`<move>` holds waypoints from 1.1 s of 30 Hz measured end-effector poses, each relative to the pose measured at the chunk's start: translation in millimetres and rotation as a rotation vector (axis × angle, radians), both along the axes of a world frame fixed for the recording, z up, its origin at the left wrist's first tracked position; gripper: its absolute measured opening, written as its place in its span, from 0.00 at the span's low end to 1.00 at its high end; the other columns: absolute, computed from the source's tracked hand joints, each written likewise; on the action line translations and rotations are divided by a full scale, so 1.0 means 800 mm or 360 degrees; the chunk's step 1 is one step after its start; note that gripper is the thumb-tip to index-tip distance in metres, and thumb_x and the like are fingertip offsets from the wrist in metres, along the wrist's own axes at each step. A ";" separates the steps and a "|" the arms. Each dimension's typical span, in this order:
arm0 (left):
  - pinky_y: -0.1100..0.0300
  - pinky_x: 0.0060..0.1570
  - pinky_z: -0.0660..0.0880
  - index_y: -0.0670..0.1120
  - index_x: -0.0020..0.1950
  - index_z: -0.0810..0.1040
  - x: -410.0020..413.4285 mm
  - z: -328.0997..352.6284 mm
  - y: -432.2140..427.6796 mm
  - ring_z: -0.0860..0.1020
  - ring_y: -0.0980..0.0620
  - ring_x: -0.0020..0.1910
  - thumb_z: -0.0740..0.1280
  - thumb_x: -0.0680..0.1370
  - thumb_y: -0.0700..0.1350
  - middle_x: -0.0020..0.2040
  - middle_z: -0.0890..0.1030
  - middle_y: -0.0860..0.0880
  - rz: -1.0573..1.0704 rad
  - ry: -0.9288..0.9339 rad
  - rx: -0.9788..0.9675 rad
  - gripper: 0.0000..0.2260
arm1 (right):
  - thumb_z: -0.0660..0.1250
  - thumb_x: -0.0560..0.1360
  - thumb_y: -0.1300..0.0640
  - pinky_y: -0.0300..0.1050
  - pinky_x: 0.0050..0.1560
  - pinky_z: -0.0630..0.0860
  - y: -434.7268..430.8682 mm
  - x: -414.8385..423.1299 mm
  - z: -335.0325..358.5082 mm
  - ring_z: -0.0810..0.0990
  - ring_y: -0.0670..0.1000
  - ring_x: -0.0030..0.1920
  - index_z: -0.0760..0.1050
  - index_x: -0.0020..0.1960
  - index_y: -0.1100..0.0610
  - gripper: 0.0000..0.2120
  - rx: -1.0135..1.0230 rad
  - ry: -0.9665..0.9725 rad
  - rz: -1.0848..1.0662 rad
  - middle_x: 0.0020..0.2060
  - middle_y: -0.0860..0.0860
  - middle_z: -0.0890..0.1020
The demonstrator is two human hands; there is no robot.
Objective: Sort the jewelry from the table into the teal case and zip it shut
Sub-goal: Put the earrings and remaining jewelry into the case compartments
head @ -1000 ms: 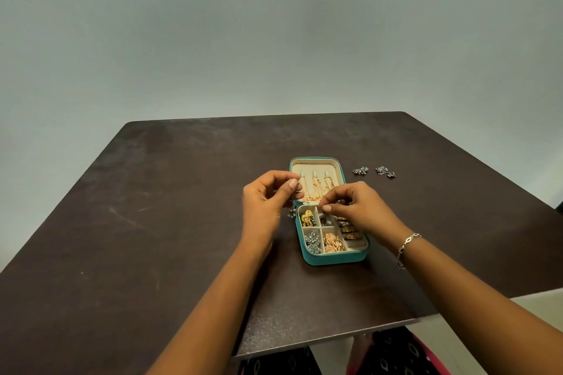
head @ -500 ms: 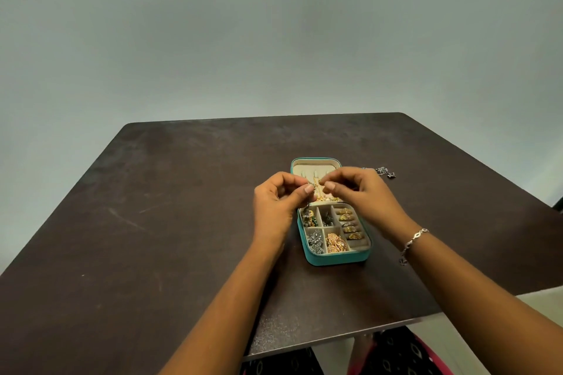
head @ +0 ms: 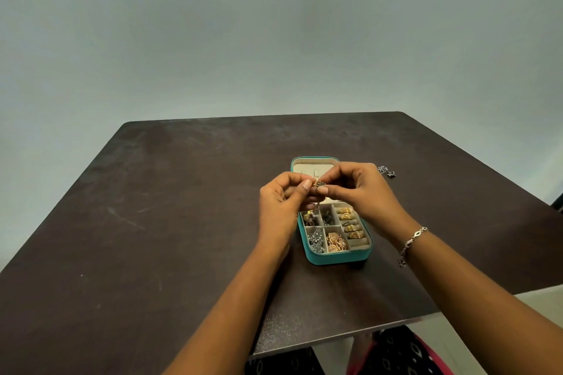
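**Both hands on one small earring, right over the open case**

My left hand (head: 283, 207) and right hand (head: 362, 192) meet fingertip to fingertip, each pinching the same small earring (head: 320, 185) between thumb and forefinger, the other fingers curled in; it hangs above the teal case (head: 338, 257), at twelve o'clock of the tray, in front of the lid (head: 304, 166); what I'm doing to it is too small to tell, maybe its back; I'd say I'm mid-sort, late on; the rings (head: 350, 222) fill the three o'clock column, and the other pockets hold pieces too; next it needs a gentle lowering into a pocket beneath; then the loose silver pieces (head: 387, 171) on the table (head: 182, 222), two o'clock from the case, need fetching before any zipping.
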State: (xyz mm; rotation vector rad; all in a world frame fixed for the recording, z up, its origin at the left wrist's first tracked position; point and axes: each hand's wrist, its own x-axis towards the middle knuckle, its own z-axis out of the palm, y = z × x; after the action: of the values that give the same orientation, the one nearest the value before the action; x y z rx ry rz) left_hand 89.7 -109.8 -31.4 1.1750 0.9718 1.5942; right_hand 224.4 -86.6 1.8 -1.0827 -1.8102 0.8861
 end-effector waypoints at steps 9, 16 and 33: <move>0.62 0.40 0.75 0.48 0.43 0.77 -0.003 -0.024 0.007 0.79 0.59 0.39 0.64 0.77 0.40 0.38 0.82 0.51 0.0400 0.0425 0.0023 0.06 | 0.70 0.69 0.65 0.44 0.48 0.79 0.007 0.017 -0.005 0.81 0.49 0.43 0.78 0.41 0.57 0.04 -0.0051 -0.0001 -0.0073 0.39 0.52 0.82; 0.74 0.32 0.67 0.48 0.42 0.77 -0.009 -0.037 0.009 0.76 0.59 0.38 0.64 0.77 0.40 0.38 0.80 0.54 0.0670 0.0714 0.0017 0.06 | 0.71 0.69 0.64 0.44 0.50 0.78 0.014 0.022 -0.024 0.81 0.48 0.45 0.79 0.41 0.55 0.05 -0.0109 -0.0185 -0.0134 0.40 0.50 0.83; 0.70 0.35 0.65 0.49 0.44 0.77 -0.009 -0.045 0.001 0.71 0.60 0.42 0.63 0.77 0.42 0.41 0.78 0.57 0.0644 0.1095 -0.0100 0.05 | 0.70 0.71 0.59 0.30 0.39 0.67 0.014 0.029 -0.042 0.75 0.40 0.41 0.81 0.43 0.53 0.02 0.0144 -0.0565 -0.0211 0.39 0.41 0.78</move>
State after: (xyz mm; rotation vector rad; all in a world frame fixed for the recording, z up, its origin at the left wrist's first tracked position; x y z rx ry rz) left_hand 82.2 -109.0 -67.0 1.5980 1.7788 1.4525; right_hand 248.0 -75.8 -31.9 -1.3485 -2.0142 0.5520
